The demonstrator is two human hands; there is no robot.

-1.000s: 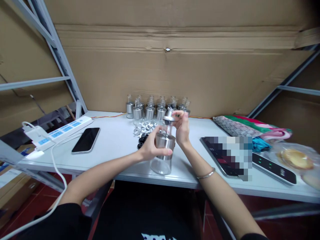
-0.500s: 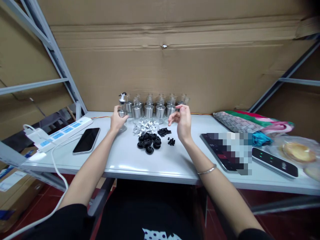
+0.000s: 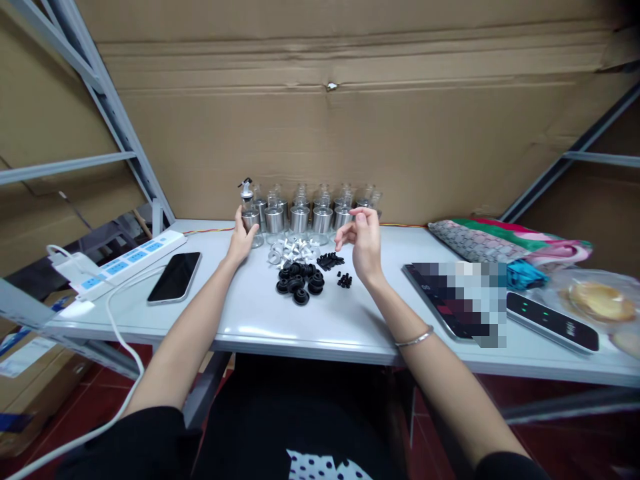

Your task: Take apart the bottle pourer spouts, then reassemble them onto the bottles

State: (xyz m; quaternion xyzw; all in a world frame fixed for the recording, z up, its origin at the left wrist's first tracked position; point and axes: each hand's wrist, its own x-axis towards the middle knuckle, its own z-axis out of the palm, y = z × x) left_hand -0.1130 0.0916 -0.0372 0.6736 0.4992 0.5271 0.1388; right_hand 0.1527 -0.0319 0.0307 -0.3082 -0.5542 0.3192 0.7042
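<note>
sleeves: black, short, bare forearms | right wrist: thin silver bangle (image 3: 413, 340) | top: black, white dots

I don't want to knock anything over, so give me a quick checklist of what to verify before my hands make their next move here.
1. Left hand on the capped bottle: the bottle stands upright at the left end of the row. Ok.
2. Left grip closed on it: fingers lie against it, wrapped or not, cannot tell.
3. Right hand free: open, holds nothing. Ok.
4. Row of uncapped bottles: upright, packed close beside the capped one. Ok.
5. Black rubber parts and silver fittings: loose piles between the hands. Ok.
6. Phone: lies apart, left of the work. Ok.
</note>
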